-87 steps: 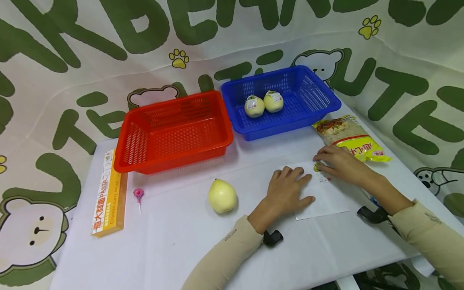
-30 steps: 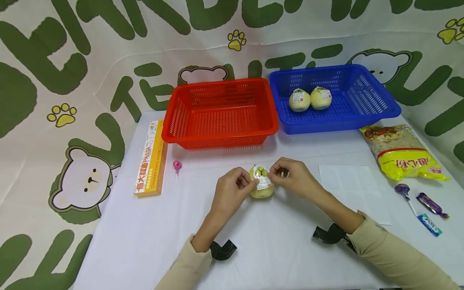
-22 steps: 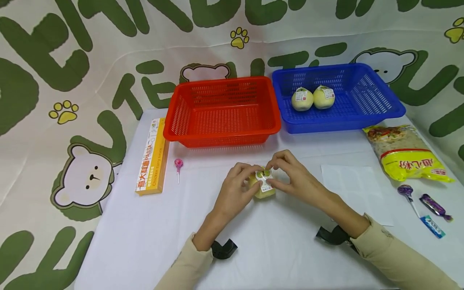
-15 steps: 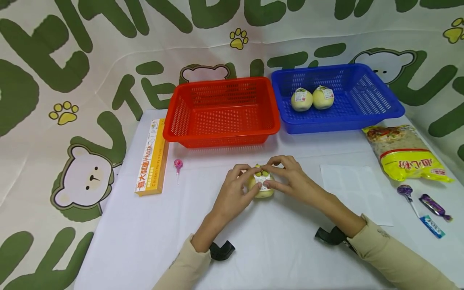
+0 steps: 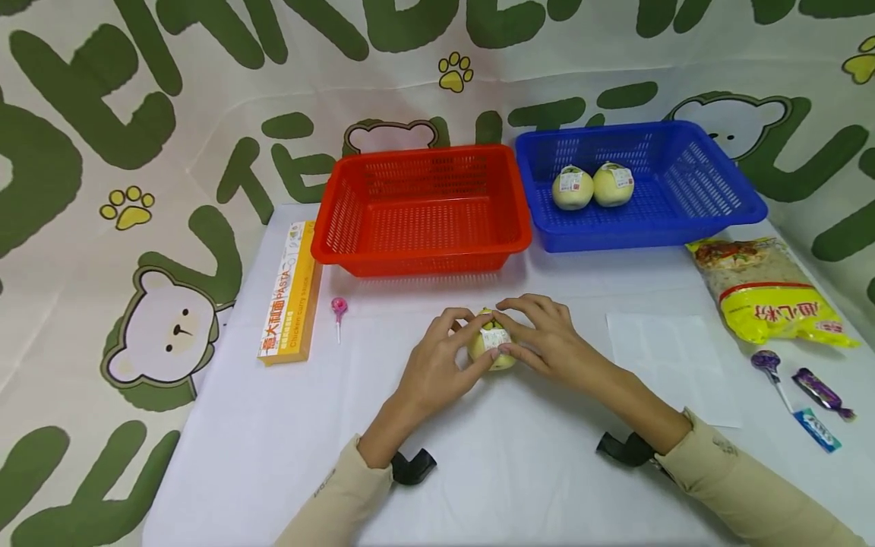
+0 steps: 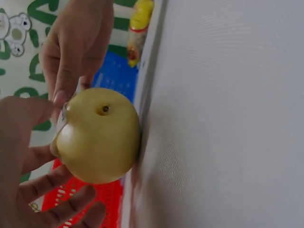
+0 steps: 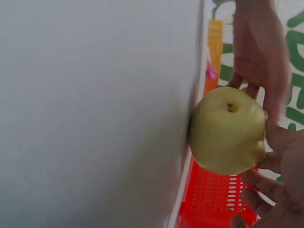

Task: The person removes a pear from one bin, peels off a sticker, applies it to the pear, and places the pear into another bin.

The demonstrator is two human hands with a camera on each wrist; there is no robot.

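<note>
The table (image 5: 273, 456) is the biggest thing here, covered in white cloth, with its near edge running along the bottom of the head view and its left edge slanting up toward the printed backdrop. The widest bare stretch lies at the front left, below the pasta box, and there is another bare strip in front of both forearms.

At the back stand two baskets side by side, nearly touching: the red basket (image 5: 424, 258) with nothing in it, and the blue basket (image 5: 745, 209) with two labelled pears (image 5: 573, 190) resting close together in its left half. Right of the baskets, near the table's right edge, lies a yellow noodle bag (image 5: 772, 300). A white backing sheet (image 5: 673, 365) lies flat between the hands and that bag. A long yellow pasta box (image 5: 290, 292) lies along the left edge, just beside the red basket's corner, with a pink lollipop (image 5: 339, 308) near it. A purple lollipop (image 5: 766, 361) and two wrapped sweets (image 5: 816, 387) sit by the right edge.

In the middle, a little in front of the red basket, the pear (image 5: 488, 353) rests on the table. The left hand (image 5: 437, 365) holds it from the left with curled fingers, and the right hand (image 5: 547, 342) has its fingers curved over the top and right, fingertips pressing the sticker (image 5: 495, 336) on the fruit. The wrist views show the pear's underside touching the cloth, with fingers on both sides.
</note>
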